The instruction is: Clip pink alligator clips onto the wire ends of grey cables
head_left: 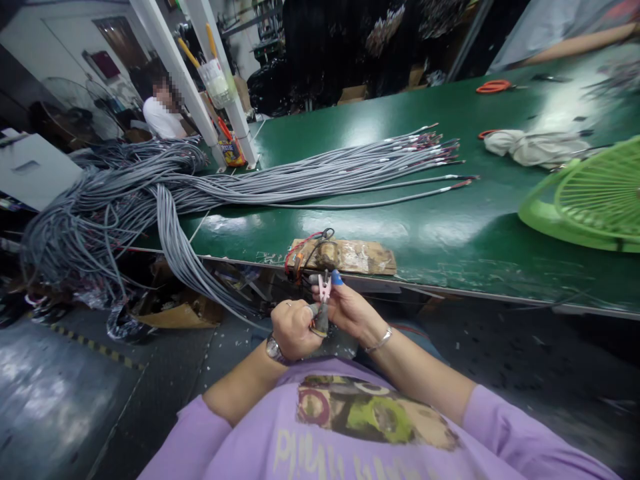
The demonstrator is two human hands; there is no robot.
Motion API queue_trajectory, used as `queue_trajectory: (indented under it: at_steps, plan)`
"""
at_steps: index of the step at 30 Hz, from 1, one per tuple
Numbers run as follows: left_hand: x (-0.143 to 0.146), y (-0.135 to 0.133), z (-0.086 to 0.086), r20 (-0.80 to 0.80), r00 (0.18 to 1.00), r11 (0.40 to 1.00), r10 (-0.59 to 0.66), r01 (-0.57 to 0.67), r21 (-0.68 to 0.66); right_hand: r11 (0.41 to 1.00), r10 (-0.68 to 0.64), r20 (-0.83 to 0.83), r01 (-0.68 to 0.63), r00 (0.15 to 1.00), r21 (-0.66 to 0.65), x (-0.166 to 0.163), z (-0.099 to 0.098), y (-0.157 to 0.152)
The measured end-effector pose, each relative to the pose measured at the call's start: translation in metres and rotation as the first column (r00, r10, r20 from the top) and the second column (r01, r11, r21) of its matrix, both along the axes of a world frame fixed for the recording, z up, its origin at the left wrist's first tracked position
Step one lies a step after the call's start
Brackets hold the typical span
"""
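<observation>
My left hand (295,330) is closed in a fist around a grey cable (315,309), whose short end shows beside the thumb. Just right of that fist is a small clip-like piece (325,288) with pale pink arms. A dark, rounded part (321,321) sits below it. My right hand (350,312) is curled in from the right, its fingers bent behind the pink piece, with a blue cover (337,278) on one fingertip. What those fingers grip is partly hidden. Both hands are in front of the table edge, close to my body.
On the green table (430,227), a worn wooden block (367,257) with red and black wires lies at the near edge. A long bundle of grey cables (300,177) stretches across and hangs off the left. A green fan (595,200), cloth (530,148) and orange-handled scissors (493,87) lie right.
</observation>
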State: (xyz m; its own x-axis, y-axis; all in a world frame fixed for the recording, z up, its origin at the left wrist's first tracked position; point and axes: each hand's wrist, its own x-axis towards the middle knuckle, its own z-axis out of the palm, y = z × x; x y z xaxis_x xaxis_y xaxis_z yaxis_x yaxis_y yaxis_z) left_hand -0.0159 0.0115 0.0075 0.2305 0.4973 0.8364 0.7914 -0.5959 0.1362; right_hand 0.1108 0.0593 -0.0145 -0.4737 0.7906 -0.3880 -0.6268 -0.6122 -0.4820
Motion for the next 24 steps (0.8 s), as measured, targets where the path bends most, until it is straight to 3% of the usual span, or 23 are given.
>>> queue_trajectory:
  at_steps: [8, 13, 17, 20, 22, 24]
  plan:
    - [0.004, -0.002, -0.002, -0.023, 1.0, 0.999, 0.005, -0.006, -0.05, 0.999, -0.033, -0.025, 0.034, 0.999, 0.038, -0.003, -0.001, 0.0]
    - [0.006, -0.005, -0.001, 0.087, 0.996, 0.997, -0.023, 0.029, -0.072, 1.0, 0.011, -0.068, -0.012, 0.998, -0.005, -0.001, -0.004, -0.002]
    - [0.002, -0.014, -0.002, 0.272, 0.962, 0.967, -0.003, 0.072, -0.244, 0.999, 0.049, -0.086, -0.05, 0.995, -0.009, 0.004, -0.01, -0.003]
    - [-0.002, -0.02, -0.006, 0.517, 0.846, 0.869, 0.127, 0.157, -0.47, 0.998, 0.063, -0.089, -0.064, 0.994, -0.002, 0.008, -0.017, -0.004]
    - [-0.004, -0.022, -0.01, 0.674, 0.692, 0.756, 0.259, 0.289, -0.587, 0.997, 0.065, -0.092, -0.067, 0.994, -0.022, 0.011, -0.021, -0.004]
    - [-0.004, -0.022, -0.015, 0.762, 0.523, 0.66, 0.381, 0.423, -0.621, 0.996, 0.061, -0.094, -0.066, 0.994, -0.055, 0.014, -0.024, -0.005]
